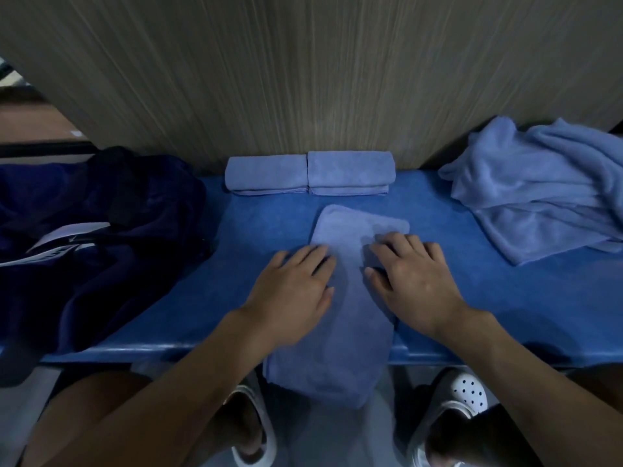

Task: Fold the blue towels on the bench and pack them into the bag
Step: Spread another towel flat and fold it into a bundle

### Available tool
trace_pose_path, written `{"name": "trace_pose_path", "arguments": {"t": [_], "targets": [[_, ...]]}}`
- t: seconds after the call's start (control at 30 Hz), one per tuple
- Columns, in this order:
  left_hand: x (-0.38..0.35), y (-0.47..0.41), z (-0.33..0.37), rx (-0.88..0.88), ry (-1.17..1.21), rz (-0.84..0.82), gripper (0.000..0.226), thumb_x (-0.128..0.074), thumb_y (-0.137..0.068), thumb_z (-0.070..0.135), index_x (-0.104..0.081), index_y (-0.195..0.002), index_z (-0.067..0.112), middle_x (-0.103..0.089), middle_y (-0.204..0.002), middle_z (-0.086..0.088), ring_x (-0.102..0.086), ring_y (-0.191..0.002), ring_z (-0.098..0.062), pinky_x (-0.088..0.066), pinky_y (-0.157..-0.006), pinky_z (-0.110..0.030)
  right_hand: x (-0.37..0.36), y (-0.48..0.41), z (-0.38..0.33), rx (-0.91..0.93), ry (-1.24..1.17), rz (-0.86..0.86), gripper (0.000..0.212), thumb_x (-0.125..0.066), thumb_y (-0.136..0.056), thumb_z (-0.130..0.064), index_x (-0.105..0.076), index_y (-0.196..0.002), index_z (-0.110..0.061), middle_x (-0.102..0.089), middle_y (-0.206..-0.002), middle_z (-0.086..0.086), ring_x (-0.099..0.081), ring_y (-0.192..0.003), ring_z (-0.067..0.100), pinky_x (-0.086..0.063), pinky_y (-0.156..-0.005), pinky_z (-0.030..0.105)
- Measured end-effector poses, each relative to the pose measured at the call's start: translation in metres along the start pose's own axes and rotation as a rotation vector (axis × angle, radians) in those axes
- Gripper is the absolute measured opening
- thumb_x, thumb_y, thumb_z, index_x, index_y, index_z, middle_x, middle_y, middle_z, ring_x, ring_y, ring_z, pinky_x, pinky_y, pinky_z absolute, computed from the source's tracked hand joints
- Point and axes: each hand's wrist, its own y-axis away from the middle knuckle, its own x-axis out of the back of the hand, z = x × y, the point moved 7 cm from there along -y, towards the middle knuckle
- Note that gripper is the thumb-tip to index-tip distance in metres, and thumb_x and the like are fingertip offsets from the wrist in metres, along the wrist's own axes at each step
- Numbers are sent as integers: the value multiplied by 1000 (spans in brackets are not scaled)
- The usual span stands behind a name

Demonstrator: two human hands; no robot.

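Light-blue terry towel strip (350, 318) lies across the middle of the blue flat-topped bench (526, 308), near end hanging over the bench's front edge; my left hand (296, 291) and right hand (416, 281) press flat on it, fingers straight, nothing clasped; two folded light-blue towels (266, 175) side by side at bench back edge; crumpled light-blue towel pile (539, 190) at bench right end; dark navy fabric bag (101, 237) at bench left end.

A wood-grain wall panel (303, 79) stands behind; white perforated slippers (468, 392) show below.
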Motion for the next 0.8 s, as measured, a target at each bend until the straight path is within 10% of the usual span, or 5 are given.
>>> {"name": "trace_pose_path", "arguments": {"t": [0.23, 0.37, 0.57, 0.8], "targets": [[15, -11, -35, 213, 159, 83, 30, -39, -98, 37, -62, -103, 18, -55, -99, 3, -55, -92, -22, -37, -82, -36, 1, -20, -5, 28, -176, 68, 49, -38, -91, -46, -60, -125, -18, -54, -134, -1, -49, -121, 22, -31, -98, 40], [-5, -19, -79, 524, 468, 23, 46, -51, -97, 40, -50, -134, 14, -54, -123, -4, -52, -113, -23, -42, -99, -42, 3, -35, 21, -223, -311, 129, 32, -58, -91, -33, -56, -118, -16, -59, -112, 2, -52, -106, 26, -34, -86, 40], [-10, -43, -87, 585, 688, 124, 25, -65, -90, 35, -66, -88, 10, -63, -85, -1, -61, -80, -19, -53, -78, -47, -6, -53, 39, -404, -520, 73, 43, -62, -91, -33, -53, -127, -10, -49, -74, -17, -59, -95, 23, -42, -96, 48], [-11, -62, -89, 628, 734, 73, 23, -71, -85, 28, -62, -81, 8, -64, -75, -5, -62, -70, -21, -55, -68, -45, -13, -60, 46, -448, -514, -9, 33, -69, -83, -32, -43, -66, -21, -53, -65, -7, -47, -63, 7, -27, -73, 34]]}}
